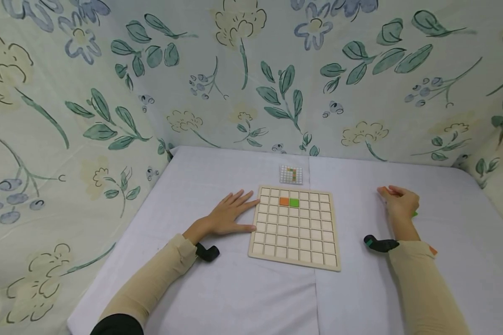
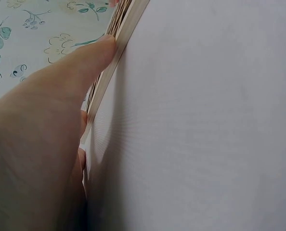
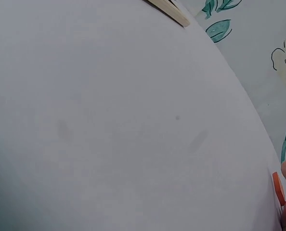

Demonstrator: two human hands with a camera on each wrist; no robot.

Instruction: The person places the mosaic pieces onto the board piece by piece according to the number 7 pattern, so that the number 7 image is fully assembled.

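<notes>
A wooden grid board (image 1: pixel 275 253) lies on the table with an orange square tile (image 1: pixel 284 201) and a green square tile (image 1: pixel 294 203) side by side in one of its upper rows. My left hand (image 1: pixel 226 216) is spread flat at the board's left edge, thumb and fingertips against the frame. In the left wrist view the thumb (image 2: pixel 92 57) presses on the board's side. Well to the right of the board, my right hand (image 1: pixel 402 204) pinches another orange tile (image 3: pixel 278 188) between thumb and fingers, low over the white cloth.
Behind the board lies a small printed grid card (image 1: pixel 291 175) with a coloured pattern. A green piece (image 1: pixel 415 214) shows partly behind my right hand, and an orange piece (image 1: pixel 433 250) peeks out beside the right sleeve. Floral fabric (image 1: pixel 243 93) hangs behind the table.
</notes>
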